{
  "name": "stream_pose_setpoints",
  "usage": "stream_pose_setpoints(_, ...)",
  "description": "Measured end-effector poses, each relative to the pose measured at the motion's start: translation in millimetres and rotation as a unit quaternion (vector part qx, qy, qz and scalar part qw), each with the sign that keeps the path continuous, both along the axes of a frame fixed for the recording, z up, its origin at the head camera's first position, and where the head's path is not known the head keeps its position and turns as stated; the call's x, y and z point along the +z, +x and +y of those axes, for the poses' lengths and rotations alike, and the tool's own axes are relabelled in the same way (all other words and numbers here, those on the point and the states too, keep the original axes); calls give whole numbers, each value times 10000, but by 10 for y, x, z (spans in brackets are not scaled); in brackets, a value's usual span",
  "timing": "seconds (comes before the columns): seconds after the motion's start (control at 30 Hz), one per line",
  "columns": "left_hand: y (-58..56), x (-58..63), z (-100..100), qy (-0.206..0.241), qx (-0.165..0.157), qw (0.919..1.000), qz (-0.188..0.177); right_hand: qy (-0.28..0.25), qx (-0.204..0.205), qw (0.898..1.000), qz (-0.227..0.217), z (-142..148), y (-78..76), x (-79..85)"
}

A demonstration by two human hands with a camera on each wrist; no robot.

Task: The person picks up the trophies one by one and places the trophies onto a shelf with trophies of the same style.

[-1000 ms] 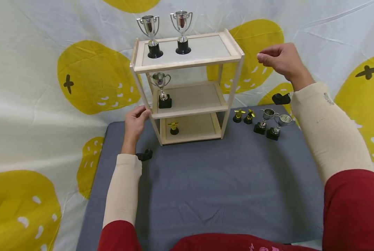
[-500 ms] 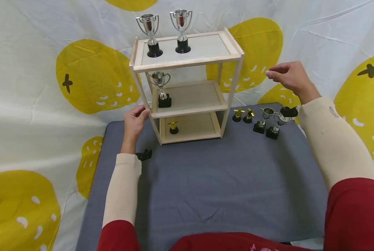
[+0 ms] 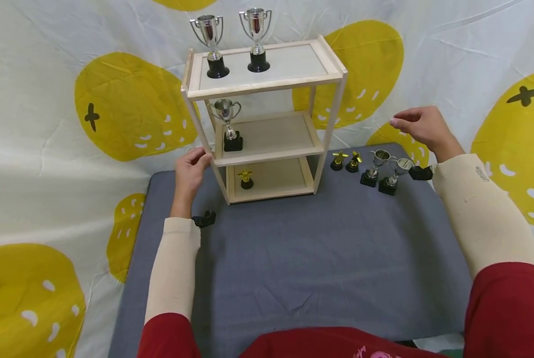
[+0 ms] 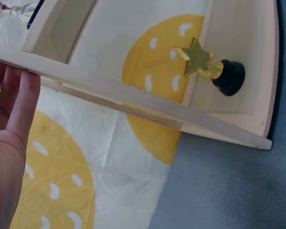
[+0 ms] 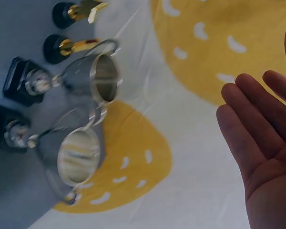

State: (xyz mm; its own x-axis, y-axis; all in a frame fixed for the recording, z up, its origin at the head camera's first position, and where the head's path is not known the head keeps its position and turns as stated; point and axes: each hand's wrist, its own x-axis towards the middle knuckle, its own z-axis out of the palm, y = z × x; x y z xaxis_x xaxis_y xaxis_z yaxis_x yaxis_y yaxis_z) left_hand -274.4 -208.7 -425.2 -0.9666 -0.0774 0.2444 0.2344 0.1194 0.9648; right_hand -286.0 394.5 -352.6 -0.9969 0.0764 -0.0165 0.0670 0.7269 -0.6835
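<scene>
My left hand [image 3: 189, 171] holds the left front post of a small three-tier wooden shelf [image 3: 267, 88], near the middle tier. In the left wrist view its fingers [image 4: 26, 98] lie against that post. To the right of the shelf, my right hand [image 3: 423, 130] hovers in the air with nothing in it, above two silver trophy cups. One cup [image 3: 373, 169] stands beside the other cup [image 3: 395, 176] on black square bases. In the right wrist view the fingers [image 5: 243, 129] are extended, off to the side of the cups.
Two silver cups, one [image 3: 215, 47] left of another [image 3: 257, 40], stand on the top tier. A silver cup [image 3: 229, 125] is on the middle tier, a gold star trophy [image 3: 246, 179] on the bottom. Two more star trophies [image 3: 337, 161] stand on the grey table [image 3: 320, 258].
My right hand has moved down and slightly right, toward the cups on the table. The left hand keeps its hold on the post. The head view has shifted slightly.
</scene>
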Motion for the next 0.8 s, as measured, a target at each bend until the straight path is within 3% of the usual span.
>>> stream_pose_setpoints(0.43, -21, -12, 6, 45, -6, 10000, 80, 190, -322, 9986, -374, 211, 194, -422)
stream_pose_setpoints(0.8, -23, -4, 6, 12, 45, 10000, 47, 29, -392, 9975, -593, 317, 297, -581)
